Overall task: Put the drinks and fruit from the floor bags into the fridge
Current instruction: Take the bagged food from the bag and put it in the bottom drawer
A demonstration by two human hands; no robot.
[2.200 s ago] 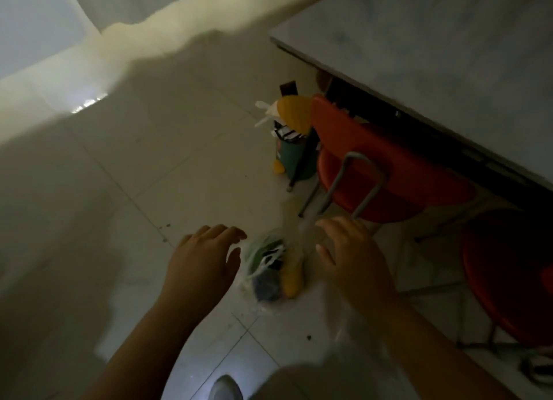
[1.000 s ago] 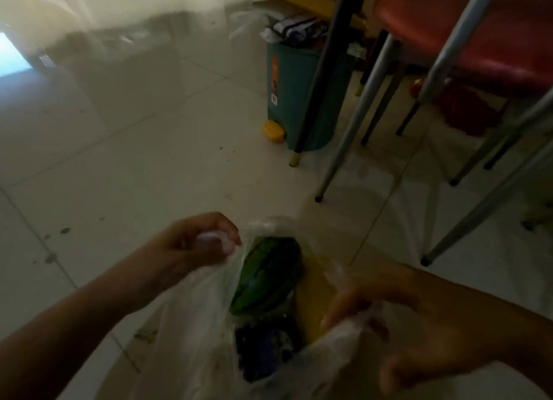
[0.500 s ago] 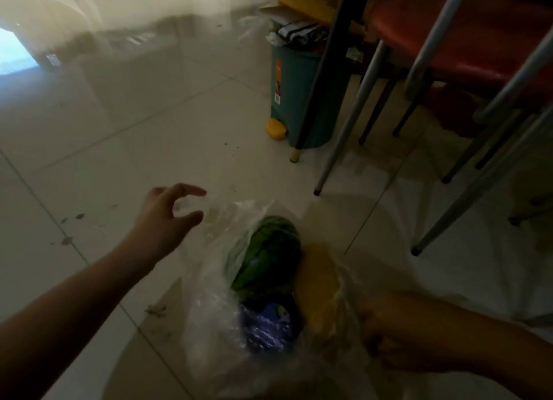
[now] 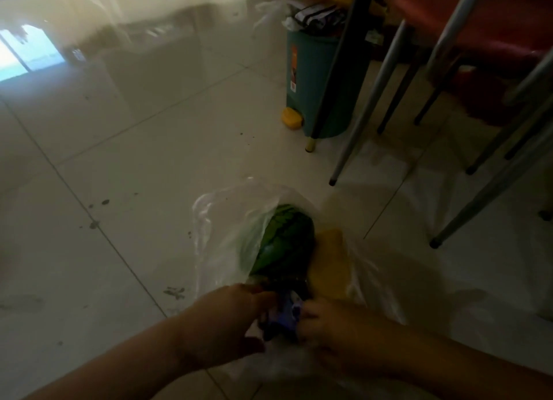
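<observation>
A clear plastic bag (image 4: 221,235) lies open on the tiled floor. Inside it sit a green striped watermelon (image 4: 284,238), a yellow fruit (image 4: 329,262) to its right, and a blue packaged item (image 4: 284,313) nearest me. My left hand (image 4: 224,319) and my right hand (image 4: 335,325) both reach into the bag's mouth and close around the blue item from either side. The item's shape is mostly hidden by my fingers and the dim light.
A teal pedal bin (image 4: 317,79) stuffed with rubbish stands ahead. Red stools (image 4: 478,25) with grey metal legs (image 4: 368,100) and a dark table leg (image 4: 335,79) crowd the right. Open tiled floor (image 4: 119,160) stretches to the left.
My left hand came in from the left of the bag and reached into it. My right hand moved left from the bag's edge. Both now close on the blue item.
</observation>
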